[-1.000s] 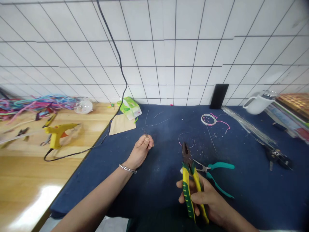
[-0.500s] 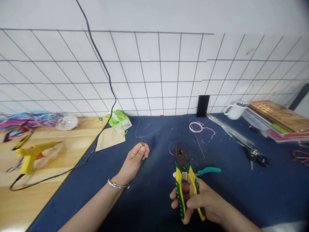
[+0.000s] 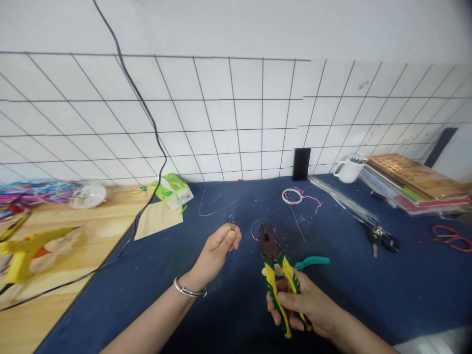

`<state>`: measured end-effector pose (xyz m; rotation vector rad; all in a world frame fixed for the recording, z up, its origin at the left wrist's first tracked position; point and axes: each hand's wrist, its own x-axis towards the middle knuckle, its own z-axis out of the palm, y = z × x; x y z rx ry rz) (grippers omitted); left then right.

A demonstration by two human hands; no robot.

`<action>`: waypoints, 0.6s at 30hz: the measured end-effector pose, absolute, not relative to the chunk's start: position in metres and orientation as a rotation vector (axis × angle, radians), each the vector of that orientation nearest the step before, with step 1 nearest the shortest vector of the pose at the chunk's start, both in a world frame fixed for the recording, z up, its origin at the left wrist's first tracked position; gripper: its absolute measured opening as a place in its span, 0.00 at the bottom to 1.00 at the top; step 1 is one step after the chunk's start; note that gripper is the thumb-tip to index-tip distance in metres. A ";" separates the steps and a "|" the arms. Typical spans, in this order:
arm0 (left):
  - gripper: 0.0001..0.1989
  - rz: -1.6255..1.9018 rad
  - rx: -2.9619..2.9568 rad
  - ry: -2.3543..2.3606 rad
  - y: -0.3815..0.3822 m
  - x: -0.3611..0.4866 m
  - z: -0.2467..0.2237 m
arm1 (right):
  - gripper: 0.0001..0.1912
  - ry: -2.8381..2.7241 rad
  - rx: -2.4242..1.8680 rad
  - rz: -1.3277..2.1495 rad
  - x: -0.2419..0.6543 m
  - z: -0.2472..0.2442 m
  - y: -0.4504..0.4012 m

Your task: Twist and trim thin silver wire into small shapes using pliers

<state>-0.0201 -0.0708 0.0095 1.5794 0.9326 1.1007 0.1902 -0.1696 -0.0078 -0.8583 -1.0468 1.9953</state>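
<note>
Between the thumb and fingertips of my left hand is a small brownish metal piece, too small to make out fully. My right hand is wrapped round the yellow and green handles of a pair of pliers, whose rusty jaws are slightly apart and point away from me, to the right of my left hand. Behind the pliers lies a teal-handled tool, partly hidden. A white ring with pink thread rests farther back on the dark blue cloth.
A yellow glue gun and its black cable lie on the wooden surface at left, near a green packet. At right are a bundle of wires, keys, red scissors, a white mug and stacked books.
The view has turned slightly right. My left hand has moved right, closer to the pliers, still pinching the small piece. The pliers in my right hand are tilted a little more to the left.
</note>
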 end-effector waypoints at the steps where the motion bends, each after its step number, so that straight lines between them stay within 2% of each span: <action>1: 0.15 1.098 1.584 0.932 -0.071 -0.020 0.010 | 0.18 -1.051 -0.875 1.987 0.190 -0.007 -0.169; 18: 0.14 1.081 1.535 0.904 -0.070 -0.024 0.003 | 0.17 -1.105 -1.027 1.882 0.185 -0.015 -0.167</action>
